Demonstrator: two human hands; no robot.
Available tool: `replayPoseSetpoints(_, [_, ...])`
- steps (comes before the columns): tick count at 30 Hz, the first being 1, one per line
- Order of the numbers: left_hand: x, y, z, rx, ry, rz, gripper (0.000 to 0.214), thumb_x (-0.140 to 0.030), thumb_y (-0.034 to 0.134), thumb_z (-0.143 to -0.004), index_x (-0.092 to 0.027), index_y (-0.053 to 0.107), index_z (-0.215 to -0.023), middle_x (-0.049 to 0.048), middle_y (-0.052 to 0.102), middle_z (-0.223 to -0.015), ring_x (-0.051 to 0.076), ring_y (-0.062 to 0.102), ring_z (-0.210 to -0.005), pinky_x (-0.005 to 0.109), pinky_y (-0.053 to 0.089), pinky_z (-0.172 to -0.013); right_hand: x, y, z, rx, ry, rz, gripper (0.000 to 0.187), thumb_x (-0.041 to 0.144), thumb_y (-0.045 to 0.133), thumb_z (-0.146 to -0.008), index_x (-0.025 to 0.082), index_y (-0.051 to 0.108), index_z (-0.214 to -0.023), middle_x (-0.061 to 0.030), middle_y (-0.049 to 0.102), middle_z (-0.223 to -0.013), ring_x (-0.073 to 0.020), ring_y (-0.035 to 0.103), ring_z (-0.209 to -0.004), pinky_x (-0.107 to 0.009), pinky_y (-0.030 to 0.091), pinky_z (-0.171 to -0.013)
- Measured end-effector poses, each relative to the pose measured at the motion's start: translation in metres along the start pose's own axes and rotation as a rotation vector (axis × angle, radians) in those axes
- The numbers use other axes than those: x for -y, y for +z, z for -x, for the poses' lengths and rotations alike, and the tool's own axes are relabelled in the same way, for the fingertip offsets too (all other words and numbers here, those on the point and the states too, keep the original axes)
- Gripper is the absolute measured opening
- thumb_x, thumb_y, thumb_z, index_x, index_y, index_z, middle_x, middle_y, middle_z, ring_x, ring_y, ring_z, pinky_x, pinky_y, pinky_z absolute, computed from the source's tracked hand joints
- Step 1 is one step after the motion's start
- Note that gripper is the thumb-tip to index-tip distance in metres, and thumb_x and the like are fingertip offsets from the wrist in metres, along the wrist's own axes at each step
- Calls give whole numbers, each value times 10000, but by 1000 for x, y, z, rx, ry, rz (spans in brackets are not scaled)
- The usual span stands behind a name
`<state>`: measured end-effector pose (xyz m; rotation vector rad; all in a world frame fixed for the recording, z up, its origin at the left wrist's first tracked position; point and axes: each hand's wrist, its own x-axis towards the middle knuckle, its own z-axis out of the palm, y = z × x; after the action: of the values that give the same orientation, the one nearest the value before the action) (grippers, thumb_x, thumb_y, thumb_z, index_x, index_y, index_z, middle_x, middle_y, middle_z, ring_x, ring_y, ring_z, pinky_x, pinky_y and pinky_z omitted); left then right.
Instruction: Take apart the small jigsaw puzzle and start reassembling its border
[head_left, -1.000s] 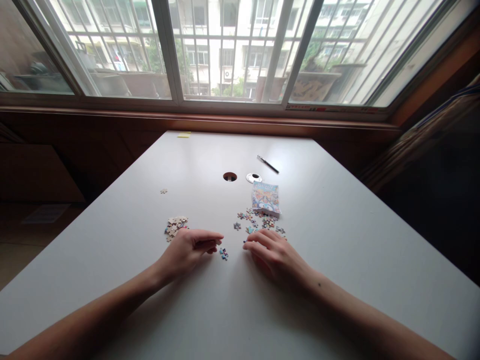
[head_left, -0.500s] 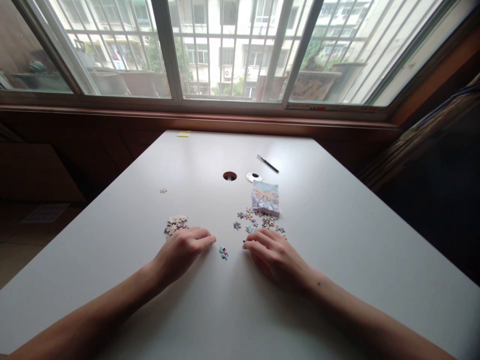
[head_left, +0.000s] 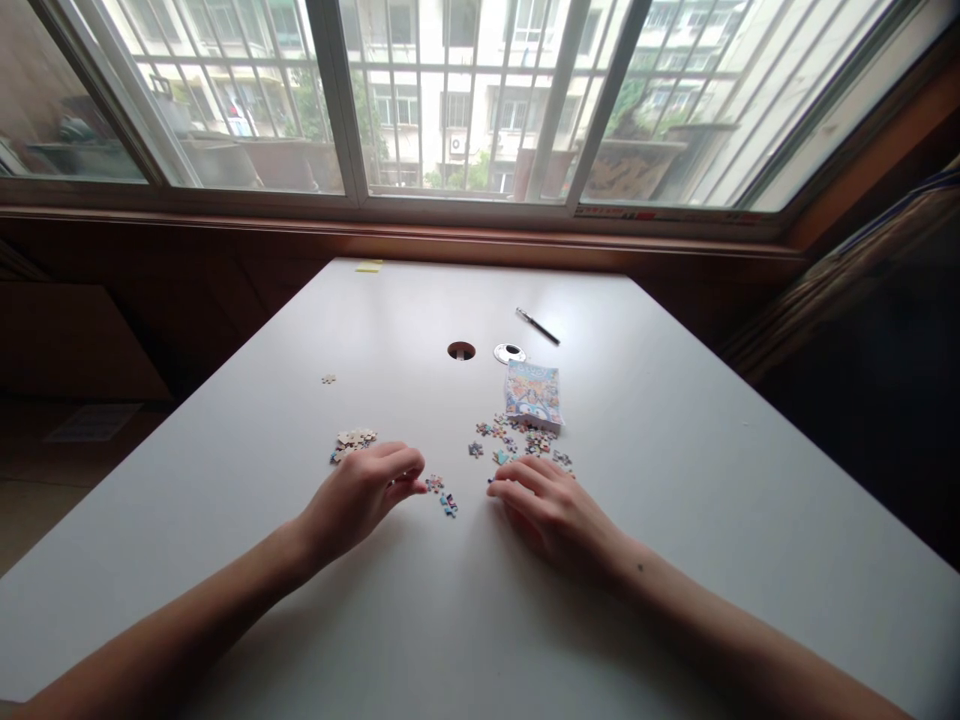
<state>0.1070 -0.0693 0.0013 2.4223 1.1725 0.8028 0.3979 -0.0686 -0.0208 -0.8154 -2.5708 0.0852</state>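
Observation:
My left hand (head_left: 371, 485) has its thumb and fingertips closed at the edge of a multicoloured puzzle piece (head_left: 434, 484). Just below that lies a small cluster of joined blue and dark puzzle pieces (head_left: 448, 504) on the table. Opposite it, my right hand (head_left: 541, 500) rests low with curled fingers; a dark blue bit of a puzzle piece (head_left: 491, 481) shows at its fingertips, the rest hidden. Beyond the right hand are scattered picture-side-up puzzle pieces (head_left: 538, 441). A pile of mostly pale, face-down puzzle pieces (head_left: 355, 441) sits behind my left hand.
On the white table (head_left: 225, 480) lie a printed packet (head_left: 533, 392), a black pen (head_left: 538, 327), a round hole cover (head_left: 510, 353) and a lone pale puzzle piece (head_left: 328, 379). A cable hole (head_left: 461, 351) opens near the middle. A yellow sticker (head_left: 369, 266) marks the far edge.
My left hand has shifted slightly left and turned, and a multicoloured puzzle piece now shows at its fingertips beside the joined cluster. My right hand has stayed nearly still.

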Motion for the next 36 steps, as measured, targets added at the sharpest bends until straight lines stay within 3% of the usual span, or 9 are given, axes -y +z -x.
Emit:
replayPoseSetpoints(6, [4, 1, -1, 15, 89, 25, 162, -177, 536, -977, -203, 684, -1040, 60, 665, -993, 134, 641, -819, 250, 508, -737, 1, -2, -1, 9, 4, 0, 222, 103, 434, -960, 176, 616, -1062, -109, 659, -1041, -214, 584, -950, -379, 494, -817])
replayPoseSetpoints(9, [5, 0, -1, 27, 131, -35, 212, -178, 493, -998, -202, 692, -1069, 65, 681, -974, 149, 642, -823, 266, 509, -732, 1, -2, -1, 3, -1, 0, 233, 101, 422, -961, 180, 618, -1058, -108, 663, -1033, -213, 584, -945, -380, 494, -814])
replayPoseSetpoints(13, [1, -4, -2, 226, 223, -73, 185, -173, 544, -976, -200, 711, -904, 44, 686, -876, 159, 625, -835, 271, 491, -766, 0, 0, -1, 5, -5, 5, 232, 93, 424, -954, 175, 613, -1061, -108, 660, -1048, -215, 576, -946, -386, 485, -817])
replayPoseSetpoints(16, [-1, -8, -1, 316, 253, -79, 129, -204, 586, -961, -209, 710, -926, 55, 675, -972, 164, 627, -880, 278, 492, -802, -1, 1, 0, 4, -5, 9, 222, 97, 431, -954, 174, 610, -1060, -107, 656, -1058, -216, 570, -948, -388, 480, -820])
replayPoseSetpoints(20, [0, -8, 1, 247, 282, -147, 141, -275, 595, -956, -211, 697, -1028, 93, 652, -1073, 206, 618, -955, 345, 506, -858, -2, 2, 1, -1, -12, 10, 224, 96, 431, -948, 178, 606, -1062, -111, 650, -1064, -219, 568, -957, -389, 481, -827])
replayPoseSetpoints(26, [-6, 8, -2, 244, 345, -96, 321, -98, 489, -959, -223, 644, -1211, 107, 657, -1228, 222, 602, -1098, 392, 534, -930, 2, 1, -1, -31, 16, -11, 191, 109, 450, -940, 177, 617, -1001, -110, 633, -986, -200, 582, -871, -353, 509, -770])
replayPoseSetpoints(30, [-9, 18, -6, 138, 334, 6, 419, -63, 426, -974, -210, 564, -1342, 101, 633, -1325, 204, 581, -1200, 383, 530, -993, 10, -4, -4, 64, -91, -75, 351, 170, 495, -923, 161, 576, -1265, -148, 623, -1256, -248, 556, -1183, -415, 482, -988])
replayPoseSetpoints(33, [4, 8, -9, -38, 244, -38, 396, -44, 435, -929, -198, 654, -1221, 88, 689, -1229, 208, 609, -1166, 397, 518, -1003, 15, -9, -5, 241, -195, -101, 605, 328, 502, -950, 166, 347, -1513, -133, 444, -1516, -269, 346, -1436, -482, 313, -1171])
replayPoseSetpoints(36, [39, -16, -12, -160, 55, -264, 318, -121, 480, -920, -177, 700, -1143, 84, 713, -1168, 239, 617, -1140, 452, 462, -1056, 17, -8, -4, 310, -151, -85, 640, 397, 462, -982, 174, 271, -1551, -109, 365, -1569, -263, 292, -1471, -488, 230, -1216])
